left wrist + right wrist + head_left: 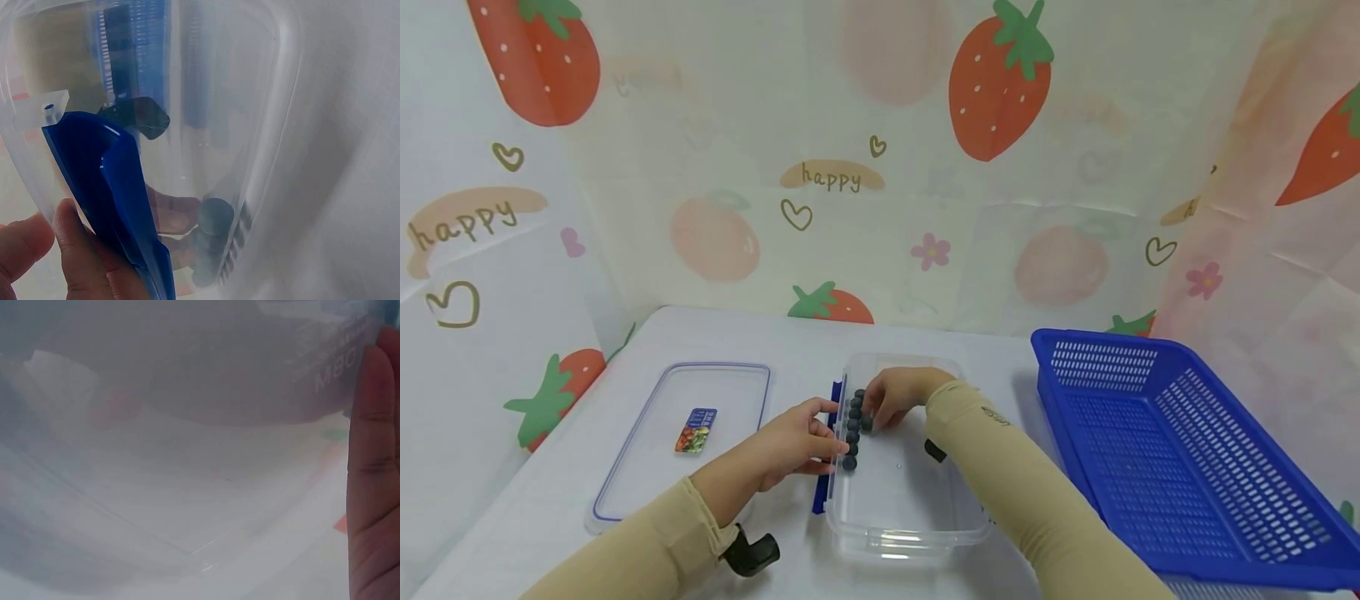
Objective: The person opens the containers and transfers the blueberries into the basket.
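Note:
A clear plastic box (917,496) stands mid-table, with a blue latch (821,497) folded out on its left side. Several dark round balls (852,437) line the inside of its left wall. My left hand (793,446) grips that wall, thumb at the rim and fingers by the latch. Reaching into the box from the right, my right hand (898,396) pinches a dark ball (867,424) beside the row. Through the clear wall, the left wrist view shows right fingertips against balls (215,215). The right wrist view shows mostly blurred plastic and right-hand fingers (375,450).
Left of the box lies a clear lid (647,408) with a blue-violet rim, with a small printed card (696,430) on it. A large blue perforated basket (1067,467) stands at the right. A strawberry-print cloth (880,233) hangs behind the white table (808,346).

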A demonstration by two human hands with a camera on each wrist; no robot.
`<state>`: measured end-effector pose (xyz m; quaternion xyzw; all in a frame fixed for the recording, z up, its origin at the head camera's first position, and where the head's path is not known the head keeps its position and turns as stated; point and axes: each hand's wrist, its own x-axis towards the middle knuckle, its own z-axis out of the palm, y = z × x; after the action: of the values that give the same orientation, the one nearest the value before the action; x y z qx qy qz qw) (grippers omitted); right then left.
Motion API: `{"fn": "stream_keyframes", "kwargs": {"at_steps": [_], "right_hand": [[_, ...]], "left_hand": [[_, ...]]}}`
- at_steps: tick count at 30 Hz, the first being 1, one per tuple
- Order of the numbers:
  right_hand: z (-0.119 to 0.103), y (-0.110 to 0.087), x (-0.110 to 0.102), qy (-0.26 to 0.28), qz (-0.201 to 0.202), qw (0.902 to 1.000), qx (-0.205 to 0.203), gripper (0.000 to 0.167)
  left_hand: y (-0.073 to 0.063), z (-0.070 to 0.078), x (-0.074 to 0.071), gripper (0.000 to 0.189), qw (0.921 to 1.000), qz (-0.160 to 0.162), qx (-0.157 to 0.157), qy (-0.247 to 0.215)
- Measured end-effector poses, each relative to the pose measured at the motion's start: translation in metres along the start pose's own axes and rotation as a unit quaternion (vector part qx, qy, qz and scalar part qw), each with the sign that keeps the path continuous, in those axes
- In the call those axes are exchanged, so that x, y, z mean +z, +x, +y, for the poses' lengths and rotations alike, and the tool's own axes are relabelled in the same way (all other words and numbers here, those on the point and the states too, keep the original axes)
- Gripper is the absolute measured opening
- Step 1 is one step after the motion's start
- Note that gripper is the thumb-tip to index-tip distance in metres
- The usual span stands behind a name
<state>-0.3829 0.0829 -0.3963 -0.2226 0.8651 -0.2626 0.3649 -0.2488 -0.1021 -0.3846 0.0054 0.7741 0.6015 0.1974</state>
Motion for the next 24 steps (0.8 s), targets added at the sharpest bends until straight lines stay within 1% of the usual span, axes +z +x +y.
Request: {"fn": "stream_keyframes", "kwargs": {"at_steps": [5, 11, 14, 20, 24], "right_hand": [[-0.003, -0.001, 0.003, -0.005, -0.009, 0.9999, 0.001, 0.012], [-0.004, -0.003, 0.004, 0.012, -0.018, 0.9998, 0.001, 0.010], [-0.005, -0.004, 0.003, 0.022, -0.023, 0.9995, -0.006, 0.011], [-0.009, -0.007, -0.004, 0.015, -0.025, 0.9992, -0.026, 0.010], [-0.013, -0.012, -0.012, 0.031, -0.022, 0.9984, -0.043, 0.010]], "left_hand": [[-0.001, 0.001, 0.000, 0.062, 1.0000, -0.005, 0.002, 0.001], [-0.003, 0.003, 0.000, 0.063, 0.9999, -0.014, 0.005, 0.001], [-0.004, 0.003, 0.000, 0.064, 0.9999, -0.011, 0.003, 0.000], [-0.003, 0.002, 0.000, 0.063, 1.0000, -0.008, 0.000, -0.003], [-0.002, 0.002, 0.000, 0.063, 0.9999, -0.010, 0.003, 0.002]]}}
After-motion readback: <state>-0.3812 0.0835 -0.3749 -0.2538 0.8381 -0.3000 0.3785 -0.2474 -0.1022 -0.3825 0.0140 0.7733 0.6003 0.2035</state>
